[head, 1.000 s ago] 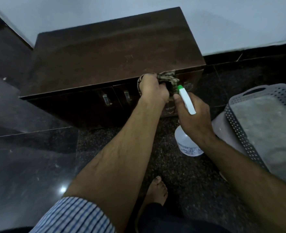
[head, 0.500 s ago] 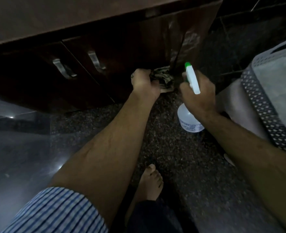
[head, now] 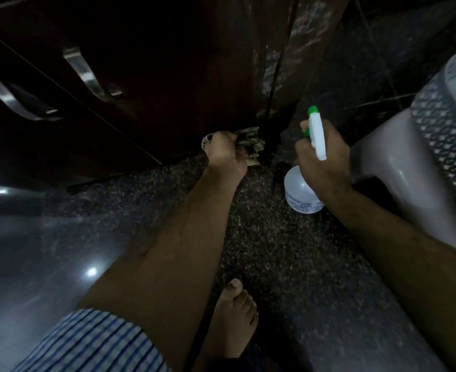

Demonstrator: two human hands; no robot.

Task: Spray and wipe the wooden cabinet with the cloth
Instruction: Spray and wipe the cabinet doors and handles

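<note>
The left hand point(head: 225, 151), fingers closed on the cloth point(head: 249, 142), wipes the bottom corner of the cabinet point(head: 167, 63), while the right hand point(head: 320, 162) grips the bottle point(head: 303, 196), probably to spray next.

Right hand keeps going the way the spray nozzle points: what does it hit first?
Probably the cabinet, near its streaked bottom-right corner edge. The right hand aims the spray bottle up toward it; depth unclear, nothing visible between.

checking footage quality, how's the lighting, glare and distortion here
Head view: dim overall, the cabinet front nearly black; small glare spots on the polished floor; wide-angle stretch bends the basket at the right edge; cloth detail is murky.
</note>
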